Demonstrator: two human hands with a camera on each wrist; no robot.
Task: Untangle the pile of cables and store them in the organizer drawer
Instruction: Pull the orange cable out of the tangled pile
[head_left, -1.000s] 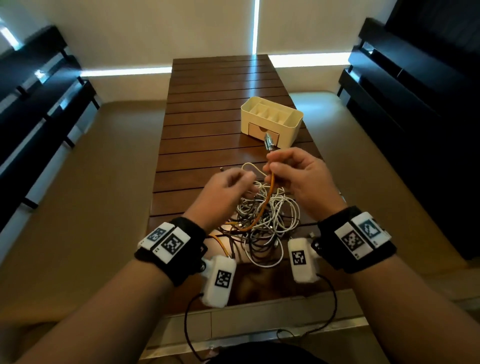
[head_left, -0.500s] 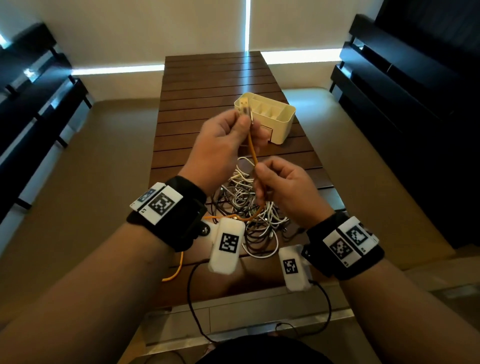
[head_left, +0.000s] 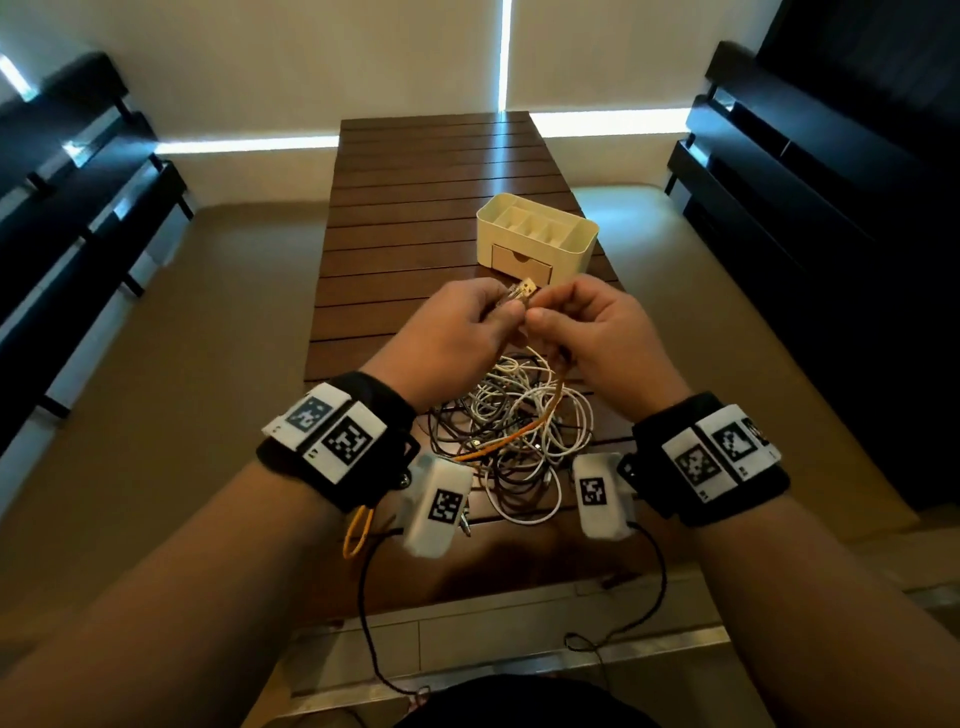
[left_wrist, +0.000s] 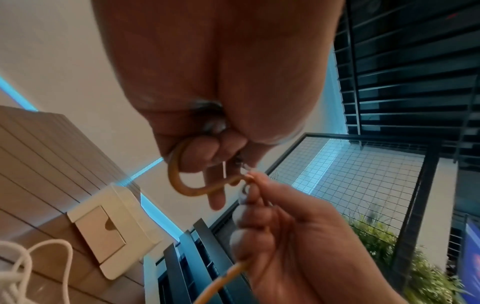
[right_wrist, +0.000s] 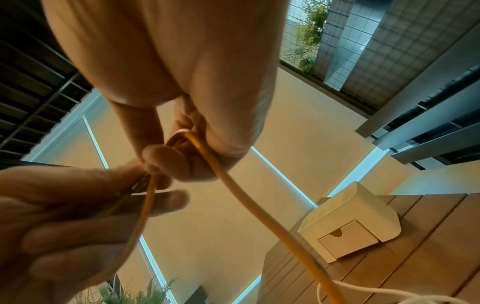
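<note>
My left hand (head_left: 457, 332) pinches the plug end of the orange cable (head_left: 498, 444) above the pile (head_left: 511, 431). My right hand (head_left: 597, 332), touching it, curls round the same cable. Light, limp, springy, I judge; grip near the plug. Organizer (head_left: 540, 239) sits beyond the pile, drawer (head_left: 519, 265) closed.

- Both forearms are bare, with no sleeves.
- The left wrist band (head_left: 337, 441) is black, with two white tags printed with black square codes.
- The right wrist band (head_left: 711, 457) matches it.
- A white camera pod (head_left: 439, 506) with a code sticker hangs at the left band's 5 o'clock, and a second pod (head_left: 602, 493) at the right band's 8 o'clock.
- A thin black lead (head_left: 366, 613) trails from each pod.
</note>
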